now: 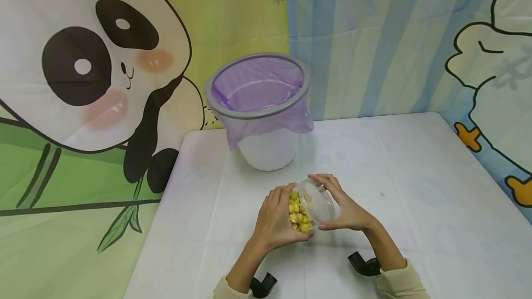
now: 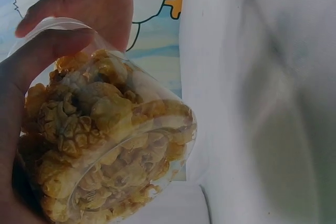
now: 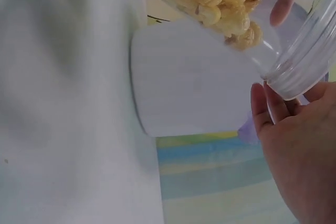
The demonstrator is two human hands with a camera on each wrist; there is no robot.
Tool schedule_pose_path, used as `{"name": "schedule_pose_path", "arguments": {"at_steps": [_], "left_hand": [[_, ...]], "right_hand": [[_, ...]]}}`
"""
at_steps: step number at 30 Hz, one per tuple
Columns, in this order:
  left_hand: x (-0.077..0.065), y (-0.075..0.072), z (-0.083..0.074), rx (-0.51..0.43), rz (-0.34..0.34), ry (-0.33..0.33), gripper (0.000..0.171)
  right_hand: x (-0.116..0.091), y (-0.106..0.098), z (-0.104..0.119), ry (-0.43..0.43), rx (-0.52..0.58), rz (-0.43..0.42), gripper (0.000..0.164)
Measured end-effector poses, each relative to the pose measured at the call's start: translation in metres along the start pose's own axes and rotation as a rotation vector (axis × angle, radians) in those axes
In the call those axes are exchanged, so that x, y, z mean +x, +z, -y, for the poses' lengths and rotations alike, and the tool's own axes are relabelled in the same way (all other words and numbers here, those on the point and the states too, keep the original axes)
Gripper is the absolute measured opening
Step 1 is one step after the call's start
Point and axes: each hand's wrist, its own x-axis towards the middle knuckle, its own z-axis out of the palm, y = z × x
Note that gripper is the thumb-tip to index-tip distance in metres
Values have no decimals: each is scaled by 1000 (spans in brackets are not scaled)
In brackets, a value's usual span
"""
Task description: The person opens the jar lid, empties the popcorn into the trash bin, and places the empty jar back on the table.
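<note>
The left hand (image 1: 272, 223) gripped a tilted, clear plastic jar (image 1: 305, 213) of yellow popcorn (image 1: 296, 211) above the white table (image 1: 374, 160), apparently steadying it while the right hand (image 1: 349, 210) pinched its transparent round lid (image 1: 322, 202).

L hand (image 1: 275, 220): gripping, fingers curved on far side, thumb on near side. R hand (image 1: 348, 209): opp. L, same grip. L forearm (image 1: 247, 264) and R forearm (image 1: 383, 246): extended fwd, angled inward.

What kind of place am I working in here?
Probably a staged indoor tabletop set, perhaps made for recording: a white-covered table, cartoon-printed cloths hung behind and beside it, and a purple-lined bin standing on the tabletop.
</note>
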Motion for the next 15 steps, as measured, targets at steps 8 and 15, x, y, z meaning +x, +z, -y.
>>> {"name": "schedule_pose_path", "arguments": {"at_steps": [8, 15], "left_hand": [[-1, 3, -1, 20, -8, 20, 109], [-1, 2, 1, -14, -19, 16, 108]], "right_hand": [[3, -2, -2, -166, 36, 55, 97], [2, -2, 0, -140, 49, 98, 102]]}}
